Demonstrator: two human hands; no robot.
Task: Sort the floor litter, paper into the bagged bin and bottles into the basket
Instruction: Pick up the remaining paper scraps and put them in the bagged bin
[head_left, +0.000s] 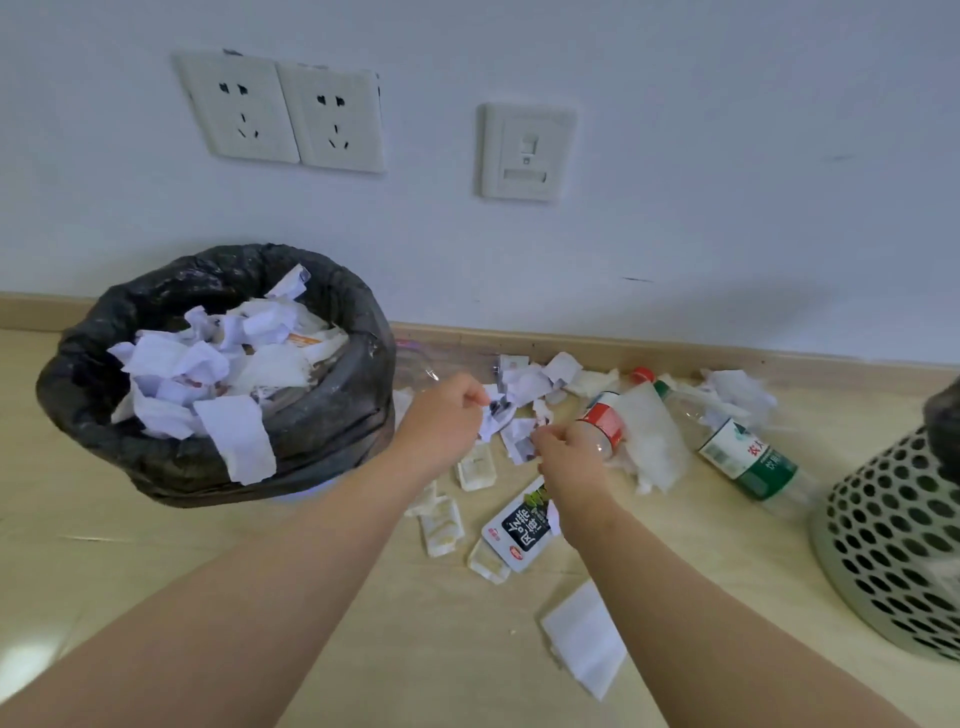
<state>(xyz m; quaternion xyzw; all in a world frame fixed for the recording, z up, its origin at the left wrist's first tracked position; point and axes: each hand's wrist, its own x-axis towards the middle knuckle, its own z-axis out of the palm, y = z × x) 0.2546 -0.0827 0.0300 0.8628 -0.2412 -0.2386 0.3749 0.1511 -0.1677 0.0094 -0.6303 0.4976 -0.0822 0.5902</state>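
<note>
Head: sachets (441, 525), bottles (744, 457) among paper scraps (525, 385).

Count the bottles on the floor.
3: red-label bottle beside the right hand, green-label bottle near the basket, seemingly a clear bottle at the baseboard by the bagged bin. More may hide under paper.

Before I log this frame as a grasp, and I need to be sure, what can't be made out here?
Head view only:
- basket: cut off by the right edge; contents unseen.
- right hand: its back hides the fingers; grip unclear.
- red-label bottle: base behind that hand.
- clear bottle: faint, partly behind the left hand.
</note>
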